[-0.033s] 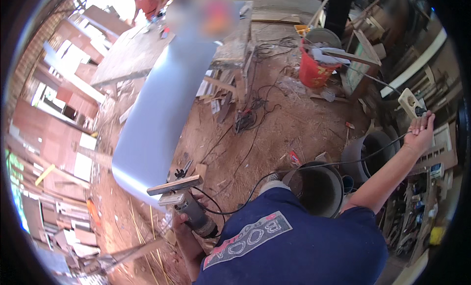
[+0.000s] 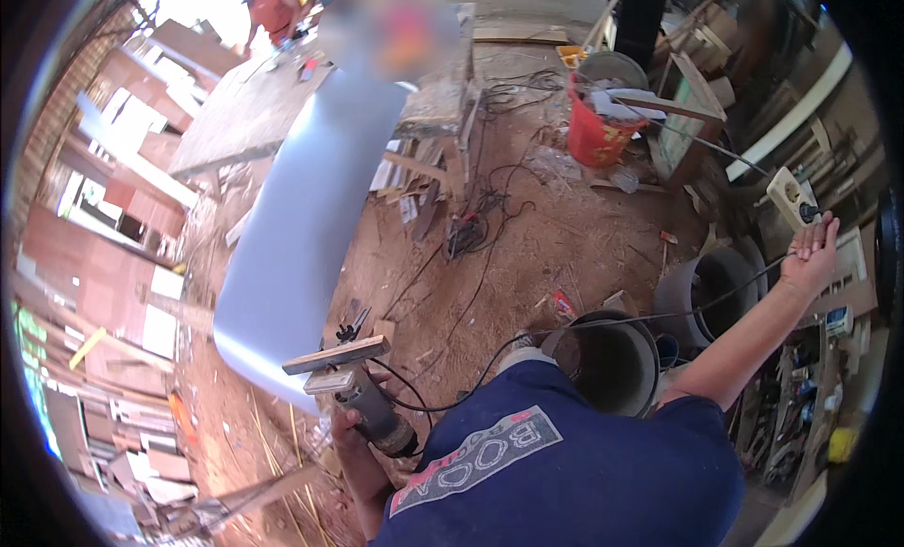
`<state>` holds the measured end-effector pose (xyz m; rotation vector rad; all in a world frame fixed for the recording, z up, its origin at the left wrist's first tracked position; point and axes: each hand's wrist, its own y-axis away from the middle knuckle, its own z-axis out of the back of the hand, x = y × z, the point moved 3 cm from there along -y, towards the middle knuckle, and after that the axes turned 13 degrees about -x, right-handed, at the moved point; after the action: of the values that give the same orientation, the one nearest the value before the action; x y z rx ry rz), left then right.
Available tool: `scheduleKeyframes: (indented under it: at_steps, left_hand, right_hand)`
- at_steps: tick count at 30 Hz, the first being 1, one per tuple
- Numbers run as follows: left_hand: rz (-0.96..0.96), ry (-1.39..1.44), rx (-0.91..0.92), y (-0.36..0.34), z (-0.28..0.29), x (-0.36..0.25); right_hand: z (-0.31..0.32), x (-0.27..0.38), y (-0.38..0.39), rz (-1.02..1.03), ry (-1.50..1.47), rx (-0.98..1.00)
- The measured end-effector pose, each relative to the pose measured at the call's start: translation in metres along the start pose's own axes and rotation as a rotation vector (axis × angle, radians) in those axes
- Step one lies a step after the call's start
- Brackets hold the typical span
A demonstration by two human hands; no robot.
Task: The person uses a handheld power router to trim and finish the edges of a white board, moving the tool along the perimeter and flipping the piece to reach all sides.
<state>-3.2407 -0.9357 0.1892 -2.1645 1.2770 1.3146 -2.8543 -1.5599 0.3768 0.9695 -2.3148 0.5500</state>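
My left hand is closed around the grey body of a handheld power tool that looks like a trim router. Wooden strips and a black clamp-like fitting sit at the tool's upper end. A black cord runs from it across my body to the right. Out at the far right, my right hand has its fingers closed on the cord end, by the black plug. That plug is at one end of a cream socket strip; whether it is fully seated I cannot tell.
A long, shiny grey sheet-like surface stretches ahead of me beside a worktable. Buckets stand on the right, one red, one grey. Tangled cables lie on the dusty floor. Another person in orange is at the back left.
The view has shifted slightly, and more of the person in orange shows at the back. Both my hands keep nearly the same places and grips.
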Motion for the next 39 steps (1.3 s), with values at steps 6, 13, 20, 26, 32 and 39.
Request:
scheduleKeyframes:
  at_steps: [6, 13, 20, 26, 32, 39]
  left_hand:
    - [0.185, -0.028, 0.218, -0.134, -0.081, 0.035]
    - [0.374, -0.123, 0.425, -0.268, -0.185, 0.099]
    - [0.572, -0.137, 0.569, -0.382, -0.258, 0.139]
    - [0.493, -0.052, 0.534, -0.512, -0.299, 0.155]
    - [0.395, -0.098, 0.494, -0.645, -0.353, 0.139]
    - [0.394, -0.098, 0.476, -0.777, -0.405, 0.122]
  right_hand:
    - [0.077, 0.093, -0.073, 0.166, 0.177, -0.125]
    - [0.147, 0.124, -0.069, 0.214, 0.243, -0.247]
    - [0.061, 0.055, -0.050, 0.306, 0.445, -0.505]
    - [-0.035, -0.014, -0.096, 0.302, 0.568, -0.241]
    - [-0.185, -0.110, -0.162, 0.416, 0.549, -0.145]
    - [-0.348, -0.267, -0.307, 0.299, 0.319, 0.069]
